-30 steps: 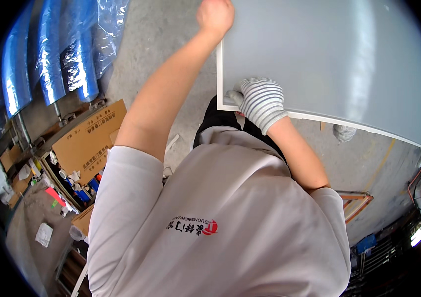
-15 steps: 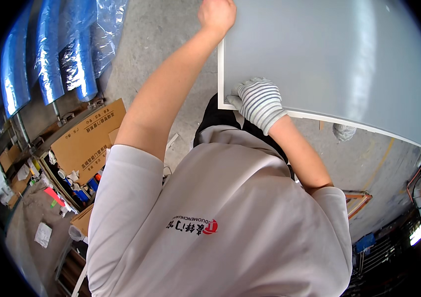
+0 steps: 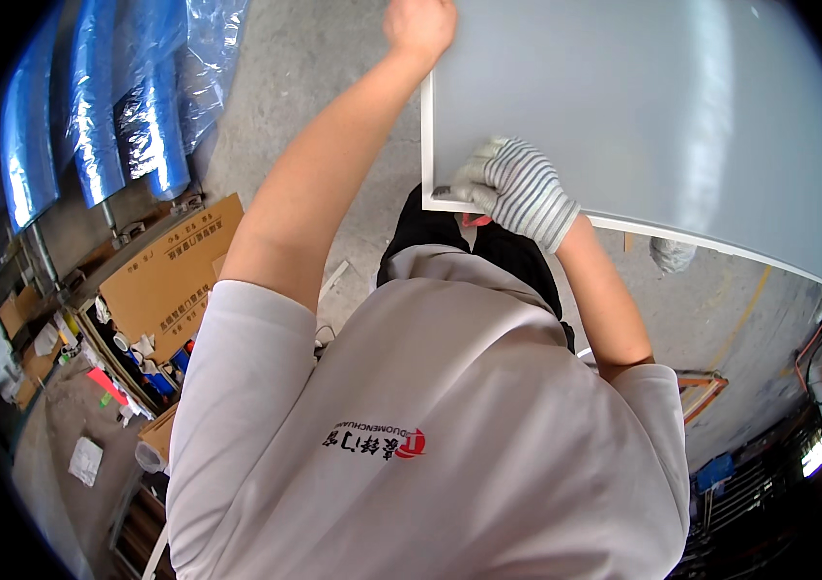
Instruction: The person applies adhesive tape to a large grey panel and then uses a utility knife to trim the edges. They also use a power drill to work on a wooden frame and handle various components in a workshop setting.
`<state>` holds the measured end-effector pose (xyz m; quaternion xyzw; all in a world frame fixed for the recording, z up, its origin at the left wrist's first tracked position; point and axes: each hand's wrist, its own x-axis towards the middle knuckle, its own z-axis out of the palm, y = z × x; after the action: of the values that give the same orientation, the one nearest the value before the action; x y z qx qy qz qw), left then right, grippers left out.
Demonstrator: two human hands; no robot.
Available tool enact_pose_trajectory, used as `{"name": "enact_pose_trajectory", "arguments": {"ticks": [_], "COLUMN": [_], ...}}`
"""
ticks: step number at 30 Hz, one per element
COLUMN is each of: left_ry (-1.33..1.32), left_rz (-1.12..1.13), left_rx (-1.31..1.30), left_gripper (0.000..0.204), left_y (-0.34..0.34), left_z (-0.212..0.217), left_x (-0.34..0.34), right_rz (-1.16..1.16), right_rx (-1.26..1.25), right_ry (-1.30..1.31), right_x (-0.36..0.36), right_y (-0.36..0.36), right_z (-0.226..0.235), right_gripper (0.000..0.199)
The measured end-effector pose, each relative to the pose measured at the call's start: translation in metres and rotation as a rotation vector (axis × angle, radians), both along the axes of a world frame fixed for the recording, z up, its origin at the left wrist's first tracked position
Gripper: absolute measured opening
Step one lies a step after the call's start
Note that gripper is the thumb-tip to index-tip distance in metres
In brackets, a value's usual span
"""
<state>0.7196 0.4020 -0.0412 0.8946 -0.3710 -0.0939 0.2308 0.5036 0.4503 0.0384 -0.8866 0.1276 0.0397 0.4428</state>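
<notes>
A large grey panel with a white frame lies at the upper right, its near left corner in front of my body. My bare left hand is closed at the panel's left edge, partly cut off by the top of the view. My right hand, in a white glove with dark stripes, rests at the near edge beside the corner with its fingers curled. Just beyond its fingertips a small dark piece lies at the corner. Something red shows below the frame. What the gloved fingers hold is hidden.
Blue film-wrapped rolls stand on metal supports at the upper left. Below them are a cardboard sheet and a box of scraps. A plastic-wrapped object sits under the panel. Long dark bars lie at the lower right.
My right hand has shifted slightly right and turned, uncovering the small dark piece at the corner. Red now shows below the frame. My left hand and the panel have barely moved.
</notes>
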Motion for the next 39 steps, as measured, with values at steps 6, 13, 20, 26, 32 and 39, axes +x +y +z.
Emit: {"name": "enact_pose_trajectory", "arguments": {"ticks": [6,13,20,26,32,39], "left_ry": [-0.026,-0.045,-0.025,0.115,0.17,-0.05], "left_rz": [-0.04,-0.022,-0.008,-0.029,0.017,-0.158], "left_rx": [-0.003,-0.018,-0.029,-0.02,-0.087,-0.137], "left_gripper": [0.03,0.03,0.033,0.03,0.026,0.054], "left_y": [0.0,-0.001,0.001,-0.002,0.004,0.009], "left_z": [-0.001,-0.004,-0.003,0.01,0.004,0.033], "left_x": [0.001,0.001,-0.002,-0.004,-0.007,-0.011], "right_rz": [0.016,-0.203,-0.094,-0.286,-0.252,-0.841], "right_rx": [-0.367,-0.114,-0.278,-0.172,0.078,0.452], "right_ry": [0.133,-0.012,0.023,0.041,-0.003,0.21], "right_x": [-0.002,-0.015,-0.01,-0.022,-0.022,-0.03], "right_y": [0.017,0.018,0.033,0.025,0.038,0.041], "right_z": [-0.003,-0.008,-0.009,-0.008,0.007,0.025], "right_gripper": [0.017,0.016,0.015,0.014,0.021,0.028]}}
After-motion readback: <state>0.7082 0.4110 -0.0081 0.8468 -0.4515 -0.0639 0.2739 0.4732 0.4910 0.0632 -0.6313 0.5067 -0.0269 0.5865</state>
